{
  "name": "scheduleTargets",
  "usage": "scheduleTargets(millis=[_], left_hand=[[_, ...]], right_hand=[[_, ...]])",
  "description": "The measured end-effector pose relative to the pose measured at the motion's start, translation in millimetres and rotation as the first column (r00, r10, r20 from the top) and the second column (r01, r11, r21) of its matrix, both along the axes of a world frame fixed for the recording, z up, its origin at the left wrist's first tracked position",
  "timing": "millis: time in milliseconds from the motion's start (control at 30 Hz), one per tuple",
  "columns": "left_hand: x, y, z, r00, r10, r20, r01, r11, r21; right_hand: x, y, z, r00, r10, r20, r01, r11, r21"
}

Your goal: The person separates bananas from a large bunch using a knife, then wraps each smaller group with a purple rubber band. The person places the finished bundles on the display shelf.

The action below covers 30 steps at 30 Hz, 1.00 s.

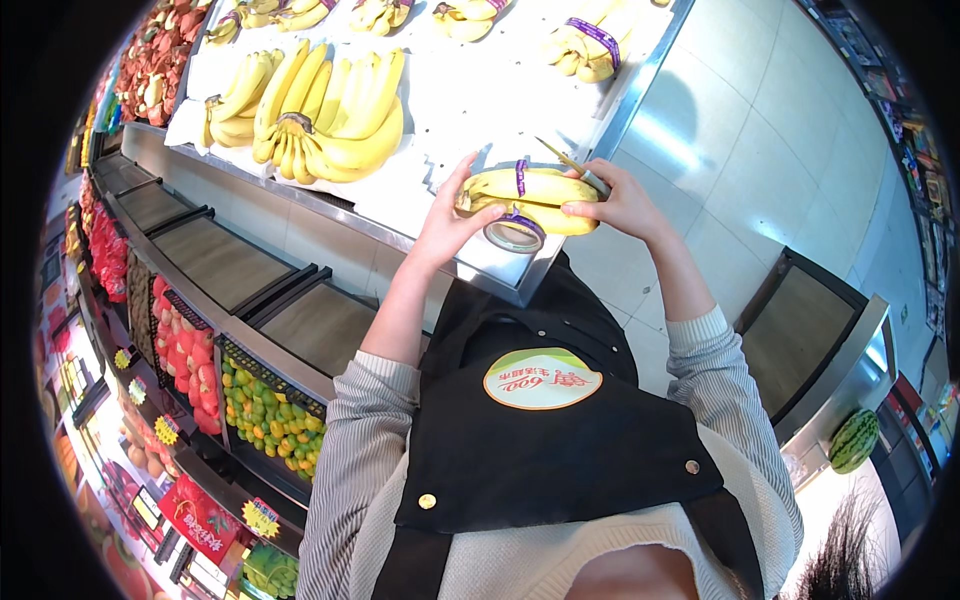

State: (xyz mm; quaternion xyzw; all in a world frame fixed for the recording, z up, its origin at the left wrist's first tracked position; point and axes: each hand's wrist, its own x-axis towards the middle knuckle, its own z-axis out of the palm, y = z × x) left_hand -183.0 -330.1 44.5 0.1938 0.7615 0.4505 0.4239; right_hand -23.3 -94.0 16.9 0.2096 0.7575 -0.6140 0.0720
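A small bunch of yellow bananas [529, 186] is held between both hands over the front corner of the metal-edged display table [517, 281]. My left hand [457, 214] grips the stem end, its thumb beside a roll of purple tape [514, 233]. A band of that purple tape runs around the bunch. My right hand [619, 199] clasps the banana tips and also has a thin knife-like tool [592, 180] with a grey handle, its narrow blade pointing up and left. Larger untaped bananas [330, 120] lie to the left on white paper.
Taped banana bunches [585, 49] lie further back on the table. Reddish wrapped goods [157, 60] are at the far left. Shelves with green-orange citrus fruit [270, 412] run along the left. A watermelon [853, 441] sits on a counter at the right.
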Motion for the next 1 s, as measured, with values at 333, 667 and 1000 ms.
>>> scheduleTargets(millis=[333,667,1000], left_hand=[[-35.9,5.8,-20.7,0.917,-0.395,-0.048,0.398,0.911,0.106],[-38.8,4.0,-23.1,0.92,-0.343,0.189,0.305,0.93,0.204],[-44.6,14.7,-18.8,0.917,-0.279,0.284,0.239,0.956,0.168]], right_hand=[[-10.6,11.3,12.5,0.981,0.156,0.118,-0.172,0.976,0.134],[-14.9,8.0,28.1,0.994,0.079,0.082,-0.096,0.967,0.237],[-78.5,28.4,9.0,0.975,0.135,-0.178,0.036,0.69,0.723]])
